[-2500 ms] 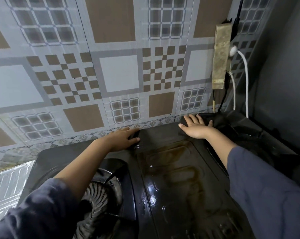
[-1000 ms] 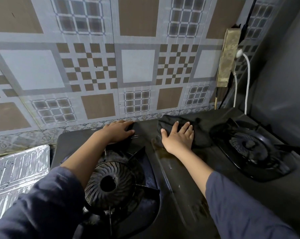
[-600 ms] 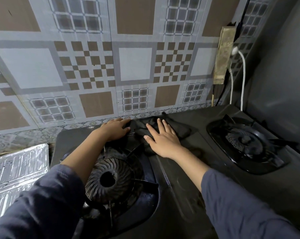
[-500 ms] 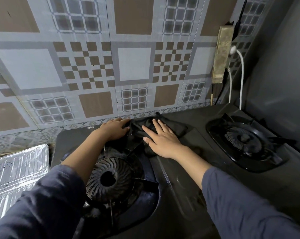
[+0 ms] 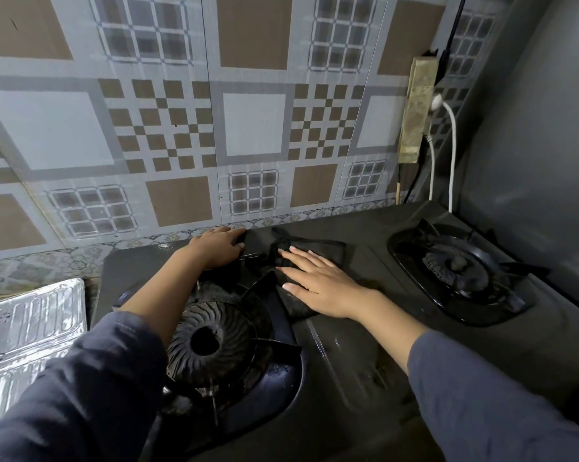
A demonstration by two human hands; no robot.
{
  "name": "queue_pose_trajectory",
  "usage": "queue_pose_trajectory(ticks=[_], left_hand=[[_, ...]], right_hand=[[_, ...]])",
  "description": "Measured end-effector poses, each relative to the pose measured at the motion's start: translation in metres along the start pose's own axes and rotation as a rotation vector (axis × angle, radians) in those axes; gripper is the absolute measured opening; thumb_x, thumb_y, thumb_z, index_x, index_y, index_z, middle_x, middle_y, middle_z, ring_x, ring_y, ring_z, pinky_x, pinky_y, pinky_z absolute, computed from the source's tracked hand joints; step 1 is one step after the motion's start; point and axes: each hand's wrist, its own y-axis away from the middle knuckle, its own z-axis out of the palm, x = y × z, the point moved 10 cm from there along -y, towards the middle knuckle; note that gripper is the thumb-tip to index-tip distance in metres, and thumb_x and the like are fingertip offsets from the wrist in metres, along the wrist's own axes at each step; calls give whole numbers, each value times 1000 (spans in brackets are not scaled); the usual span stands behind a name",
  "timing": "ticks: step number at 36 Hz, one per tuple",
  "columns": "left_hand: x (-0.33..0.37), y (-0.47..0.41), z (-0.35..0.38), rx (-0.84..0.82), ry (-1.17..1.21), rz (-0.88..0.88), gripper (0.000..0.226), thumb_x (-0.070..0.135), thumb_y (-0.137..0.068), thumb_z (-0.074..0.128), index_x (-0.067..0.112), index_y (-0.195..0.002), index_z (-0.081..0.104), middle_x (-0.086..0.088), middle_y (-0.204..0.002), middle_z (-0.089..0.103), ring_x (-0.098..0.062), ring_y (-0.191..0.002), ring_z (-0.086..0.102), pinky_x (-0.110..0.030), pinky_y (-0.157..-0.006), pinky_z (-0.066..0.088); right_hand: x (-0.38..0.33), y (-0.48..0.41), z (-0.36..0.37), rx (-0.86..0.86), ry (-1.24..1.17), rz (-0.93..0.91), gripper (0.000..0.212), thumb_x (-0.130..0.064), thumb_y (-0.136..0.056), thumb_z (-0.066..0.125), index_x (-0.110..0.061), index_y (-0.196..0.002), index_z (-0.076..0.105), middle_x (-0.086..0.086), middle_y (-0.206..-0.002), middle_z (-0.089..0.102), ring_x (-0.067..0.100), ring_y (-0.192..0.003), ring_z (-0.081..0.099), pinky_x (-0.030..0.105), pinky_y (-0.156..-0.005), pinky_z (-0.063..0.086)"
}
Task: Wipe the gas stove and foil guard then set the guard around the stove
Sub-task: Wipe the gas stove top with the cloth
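The black two-burner gas stove point(image 5: 364, 345) fills the lower view, its back edge against the tiled wall. A dark cloth point(image 5: 328, 250) lies on the stove's top between the burners, near the back edge. My right hand point(image 5: 318, 281) presses flat on the cloth with straight fingers. My left hand point(image 5: 216, 246) rests on the stove's back edge above the left burner point(image 5: 211, 345), fingers lying over the rim. The silver foil guard point(image 5: 24, 331) lies flat on the counter left of the stove.
The right burner point(image 5: 458, 265) with its pan support stands at the right. A power strip point(image 5: 418, 108) with a white plug and cables hangs on the wall at the back right. A grey wall closes the right side.
My right hand has slid the cloth leftward along the stove's back, from near the right burner to beside the left burner. My left hand has stayed on the back edge.
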Motion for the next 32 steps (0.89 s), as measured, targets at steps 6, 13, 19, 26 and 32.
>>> queue_pose_trajectory(ticks=[6,13,19,26,32], left_hand=[[2,4,-2,7,-10,0,51,38,-97,33,31,-145,21,-4,-155,20,-29,-142,19,-48,-115,17],[5,5,-4,32,-27,9,51,38,-97,33,28,-145,21,-5,-155,22,-30,-141,22,-48,-112,19],[5,0,-3,34,-27,17,50,37,-96,34,28,-144,23,-6,-153,25,-30,-139,25,-49,-112,22],[12,0,-6,85,-53,14,47,33,-96,33,26,-142,28,-8,-150,31,-30,-136,32,-48,-109,26],[13,-3,-3,71,-37,7,47,29,-96,34,22,-142,29,-7,-150,30,-31,-135,34,-49,-110,29]], right_hand=[[5,22,2,8,-2,-12,46,-42,-100,27,-27,-143,31,-11,-158,5,3,-144,-6,28,-118,-3],[6,21,-16,154,-258,43,37,-38,-100,32,-34,-135,42,-12,-152,27,2,-142,11,27,-114,11],[-3,8,-6,185,-98,89,41,-42,-99,29,-28,-137,33,-11,-153,24,4,-144,7,32,-119,3],[-4,11,0,89,-18,59,46,-45,-99,22,-32,-144,23,-13,-157,11,4,-144,-4,30,-117,-5],[3,18,2,46,21,25,46,-45,-99,22,-33,-144,26,-15,-157,5,3,-144,-8,30,-117,-7]])
